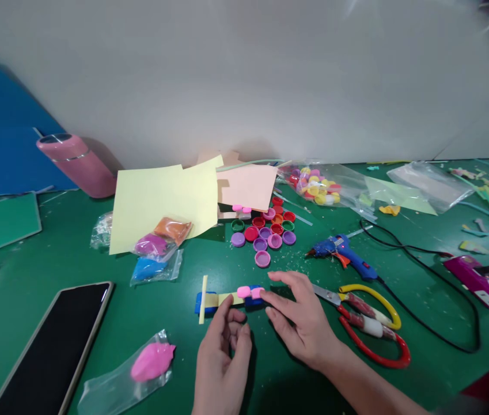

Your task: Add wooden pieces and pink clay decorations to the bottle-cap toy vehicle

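Note:
A small craft piece [227,298] lies on the green table: blue caps, a pale yellow strip and pink clay lumps on top. My left hand [222,351] sits just below it, fingers loosely curled, thumb reaching toward the yellow strip; nothing shows inside the curl. My right hand [300,320] rests to the right of the piece with fingers stretched out, fingertips touching its pink and blue end. Neither hand lifts anything.
Scissors [369,323] with red and yellow handles lie right of my right hand. Behind them are a blue glue gun [341,253], loose bottle caps [265,230], a bag of caps [322,184], yellow paper [158,202], clay bags [158,248], a phone [54,346] and a pink clay bag [151,363].

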`<control>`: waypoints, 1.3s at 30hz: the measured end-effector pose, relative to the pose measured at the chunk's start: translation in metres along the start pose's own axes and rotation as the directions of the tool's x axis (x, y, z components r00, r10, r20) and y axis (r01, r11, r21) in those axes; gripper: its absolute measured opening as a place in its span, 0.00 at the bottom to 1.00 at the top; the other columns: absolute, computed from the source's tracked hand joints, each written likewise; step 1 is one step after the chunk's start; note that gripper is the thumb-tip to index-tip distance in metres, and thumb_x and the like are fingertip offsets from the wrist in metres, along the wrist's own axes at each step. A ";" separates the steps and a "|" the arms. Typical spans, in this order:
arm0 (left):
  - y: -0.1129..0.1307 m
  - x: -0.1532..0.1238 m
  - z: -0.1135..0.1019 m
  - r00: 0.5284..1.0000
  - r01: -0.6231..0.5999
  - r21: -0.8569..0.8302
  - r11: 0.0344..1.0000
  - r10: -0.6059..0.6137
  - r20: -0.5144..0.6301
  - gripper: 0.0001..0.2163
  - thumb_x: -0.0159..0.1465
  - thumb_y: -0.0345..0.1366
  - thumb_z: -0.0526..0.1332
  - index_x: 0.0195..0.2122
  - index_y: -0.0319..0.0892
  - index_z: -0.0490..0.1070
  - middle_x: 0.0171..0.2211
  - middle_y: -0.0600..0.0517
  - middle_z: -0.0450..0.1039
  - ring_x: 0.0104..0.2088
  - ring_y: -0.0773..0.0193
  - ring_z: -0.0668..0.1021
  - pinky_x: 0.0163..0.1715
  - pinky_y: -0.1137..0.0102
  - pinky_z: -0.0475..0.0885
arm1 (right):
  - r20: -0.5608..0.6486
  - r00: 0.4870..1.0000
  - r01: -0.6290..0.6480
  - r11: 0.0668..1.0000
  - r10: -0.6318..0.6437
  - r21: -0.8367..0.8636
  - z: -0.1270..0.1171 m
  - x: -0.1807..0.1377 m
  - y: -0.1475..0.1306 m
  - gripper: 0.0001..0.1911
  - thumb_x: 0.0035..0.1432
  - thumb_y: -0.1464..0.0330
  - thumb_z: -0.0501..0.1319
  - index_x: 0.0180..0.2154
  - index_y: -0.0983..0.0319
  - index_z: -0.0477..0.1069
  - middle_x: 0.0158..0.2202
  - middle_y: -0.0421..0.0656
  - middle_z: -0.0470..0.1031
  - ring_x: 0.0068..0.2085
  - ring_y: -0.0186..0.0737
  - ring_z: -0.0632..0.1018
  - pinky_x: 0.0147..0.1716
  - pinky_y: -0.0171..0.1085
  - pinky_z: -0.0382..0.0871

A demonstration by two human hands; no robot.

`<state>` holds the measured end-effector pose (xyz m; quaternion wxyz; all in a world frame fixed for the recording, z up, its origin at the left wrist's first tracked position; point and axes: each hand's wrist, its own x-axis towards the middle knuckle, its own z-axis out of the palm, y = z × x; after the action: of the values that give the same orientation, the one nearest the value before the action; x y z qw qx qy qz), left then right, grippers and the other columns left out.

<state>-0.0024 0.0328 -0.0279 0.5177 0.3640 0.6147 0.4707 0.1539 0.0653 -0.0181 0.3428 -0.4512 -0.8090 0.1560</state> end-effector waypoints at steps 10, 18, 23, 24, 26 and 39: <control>0.000 -0.001 0.001 0.999 0.015 -0.042 0.999 -0.017 -0.048 0.22 0.52 0.38 0.62 0.48 0.37 0.66 0.32 0.49 0.71 0.32 0.64 0.73 0.31 0.72 0.69 | -0.074 0.993 -0.089 0.992 0.096 0.089 0.002 0.006 0.003 0.14 0.55 0.74 0.55 0.44 0.62 0.70 0.48 0.48 0.61 0.50 0.44 0.64 0.43 0.41 0.63; 0.001 -0.001 0.000 0.999 0.011 -0.034 0.999 -0.013 -0.045 0.23 0.52 0.38 0.62 0.48 0.37 0.65 0.32 0.49 0.72 0.33 0.64 0.74 0.31 0.72 0.69 | -0.009 1.000 -0.029 0.999 0.030 0.030 0.002 0.011 0.001 0.14 0.55 0.73 0.55 0.44 0.62 0.70 0.49 0.48 0.60 0.50 0.45 0.63 0.47 0.45 0.60; 0.001 -0.001 0.001 1.000 0.016 -0.036 0.999 -0.017 -0.025 0.22 0.53 0.38 0.61 0.49 0.36 0.64 0.33 0.49 0.71 0.33 0.64 0.73 0.33 0.72 0.69 | 0.013 1.000 -0.006 1.000 0.006 -0.005 0.002 0.011 -0.002 0.14 0.55 0.72 0.55 0.44 0.61 0.71 0.50 0.48 0.61 0.50 0.46 0.64 0.47 0.46 0.61; 0.001 -0.001 0.001 1.000 0.018 -0.036 0.999 -0.019 -0.020 0.22 0.53 0.37 0.61 0.49 0.36 0.64 0.33 0.49 0.71 0.33 0.64 0.73 0.33 0.72 0.69 | 0.025 1.000 -0.004 1.000 0.004 -0.013 0.002 0.011 -0.003 0.14 0.54 0.72 0.55 0.44 0.61 0.71 0.50 0.48 0.61 0.50 0.46 0.64 0.47 0.46 0.61; 0.002 0.000 0.001 1.000 0.022 -0.039 0.999 -0.023 -0.019 0.22 0.53 0.37 0.61 0.49 0.36 0.64 0.33 0.49 0.71 0.33 0.64 0.73 0.33 0.72 0.69 | 0.036 0.999 -0.005 1.000 0.006 -0.025 0.002 0.011 -0.004 0.15 0.54 0.72 0.56 0.44 0.61 0.70 0.51 0.48 0.61 0.50 0.47 0.64 0.47 0.47 0.61; -0.001 0.000 0.000 0.999 0.010 -0.035 0.999 -0.011 -0.032 0.22 0.53 0.38 0.61 0.49 0.36 0.64 0.32 0.50 0.71 0.33 0.64 0.74 0.32 0.72 0.69 | -0.070 0.996 -0.064 0.998 0.063 -0.010 0.015 0.016 -0.005 0.20 0.51 0.70 0.58 0.48 0.63 0.66 0.50 0.50 0.61 0.51 0.48 0.64 0.47 0.47 0.63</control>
<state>-0.0025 0.0326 -0.0285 0.5165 0.3441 0.6166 0.4844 0.1343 0.0771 -0.0193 0.3630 -0.4838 -0.7829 0.1458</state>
